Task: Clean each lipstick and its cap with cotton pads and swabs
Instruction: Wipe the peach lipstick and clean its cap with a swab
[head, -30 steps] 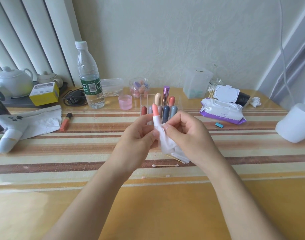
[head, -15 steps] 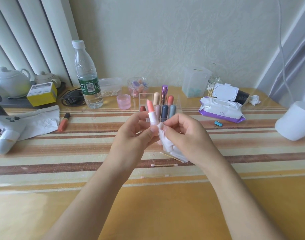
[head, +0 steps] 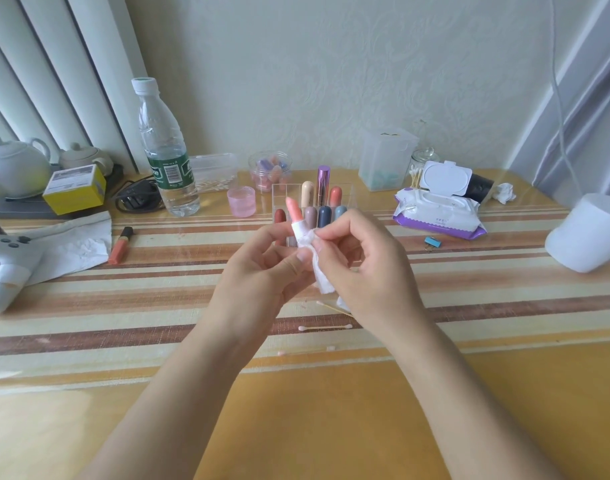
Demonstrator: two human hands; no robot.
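Observation:
My left hand (head: 262,268) grips an uncapped lipstick (head: 294,211) upright, its peach-pink bullet above a white tube. My right hand (head: 362,268) pinches a white cotton pad (head: 319,271) against the tube, just under the bullet. Behind my hands stands a clear organizer (head: 279,190) with several capped lipsticks in it. A few cotton swabs (head: 324,327) lie on the striped cloth below my hands. The lipstick's cap is not visible.
A water bottle (head: 165,154), a pink jar (head: 241,201) and a jar of sponges (head: 269,169) stand at the back. An orange lip gloss (head: 121,244) and a tissue (head: 71,247) lie left. A wet-wipes pack (head: 438,211), a blue clip (head: 432,241) and a white cup (head: 587,233) are right.
The lipstick has tilted a little to the left and my right hand's pad has slid down from the bullet's base onto the tube. The view has shifted slightly.

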